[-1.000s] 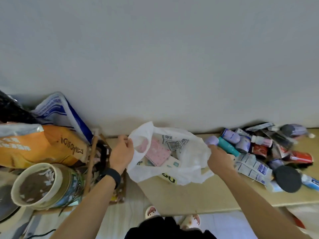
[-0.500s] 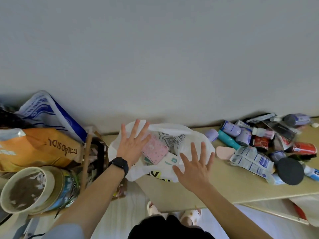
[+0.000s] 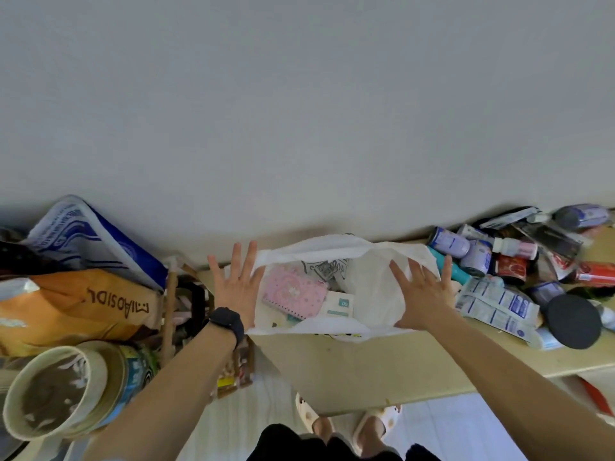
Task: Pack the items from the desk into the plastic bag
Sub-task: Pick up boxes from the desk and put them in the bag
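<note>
My left hand (image 3: 237,287) and right hand (image 3: 422,296), both flat with fingers spread, press the sides of the plastic bag (image 3: 372,287), lower centre; pink notebook (image 3: 293,294) inside.

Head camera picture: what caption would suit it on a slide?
Both open hands, left hand and right hand, spread a white plastic bag holding a pink notebook.

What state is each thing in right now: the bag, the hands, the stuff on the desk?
plastic bag: mouth spread open, on the desk
pink notebook: inside the bag
left hand: open, fingers splayed, at the bag's left side
right hand: open, flat on the bag's right side
teal tube: lying on the desk, unpacked
black round lid: on the desk, unpacked
</note>
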